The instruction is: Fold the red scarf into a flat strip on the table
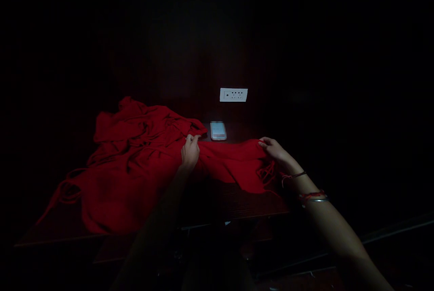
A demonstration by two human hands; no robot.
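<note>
A large red cloth (135, 164) lies crumpled across a dark wooden table (233, 205) in a dim room. My left hand (190, 151) is closed on a fold of the cloth near the middle, with a ring on one finger. My right hand (274, 150) grips the cloth's far right edge, fingers curled over it; bangles and a thread circle that wrist. The stretch of cloth between the two hands is pulled fairly flat, while the left part is heaped in folds.
A phone (218, 130) with a lit screen lies on the table just behind the cloth. A white socket plate (233, 95) sits on the dark wall behind. The table's front edge (203, 225) runs below the cloth. Everything else is in darkness.
</note>
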